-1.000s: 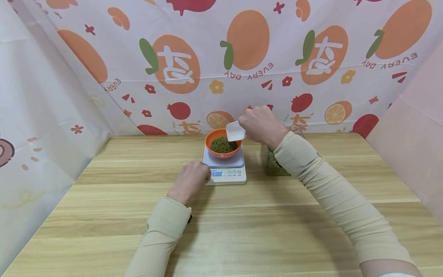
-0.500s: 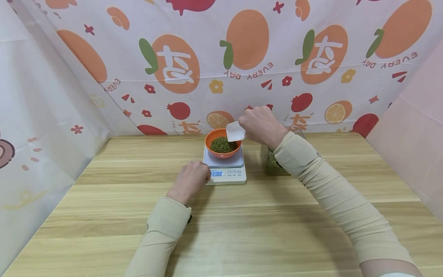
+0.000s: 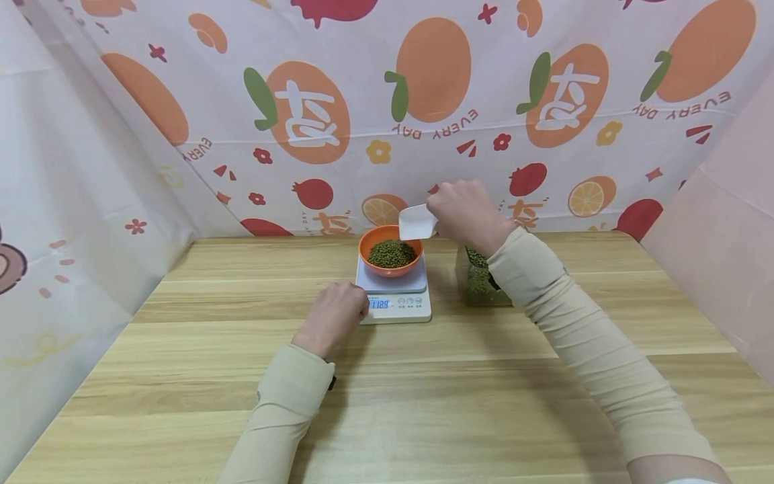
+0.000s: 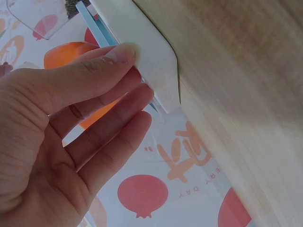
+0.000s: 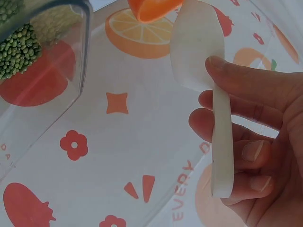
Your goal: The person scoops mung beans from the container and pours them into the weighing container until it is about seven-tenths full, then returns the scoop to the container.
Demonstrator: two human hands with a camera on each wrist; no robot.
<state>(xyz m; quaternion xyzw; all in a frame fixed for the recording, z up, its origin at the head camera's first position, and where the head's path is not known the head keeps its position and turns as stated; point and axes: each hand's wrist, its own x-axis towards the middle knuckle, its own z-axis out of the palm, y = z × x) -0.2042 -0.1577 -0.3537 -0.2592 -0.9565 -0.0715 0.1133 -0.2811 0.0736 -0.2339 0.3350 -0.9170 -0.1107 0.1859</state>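
Observation:
My right hand point(image 3: 465, 210) grips the handle of a white scoop point(image 3: 417, 222), held tipped above the right rim of an orange bowl point(image 3: 390, 271). In the right wrist view, the thumb lies at the base of the scoop's blade point(image 5: 196, 45) and the fingers wrap the handle. Green mung beans point(image 3: 392, 253) are heaped in the bowl. Under the bowl is a white kitchen scale point(image 3: 399, 314) with a lit blue display. At its front left corner my left hand point(image 3: 334, 316) holds the scale's edge, the thumb point(image 4: 118, 54) against the white casing.
A clear container point(image 3: 484, 294) with more mung beans stands right of the scale, partly hidden by the right forearm. The wooden table point(image 3: 393, 410) meets a fruit-printed curtain point(image 3: 363, 181) just behind the bowl. More curtain hangs at both sides.
My right hand and the scoop have moved slightly up and to the right, away from the bowl. The reading on the display has risen. The left hand has stayed put.

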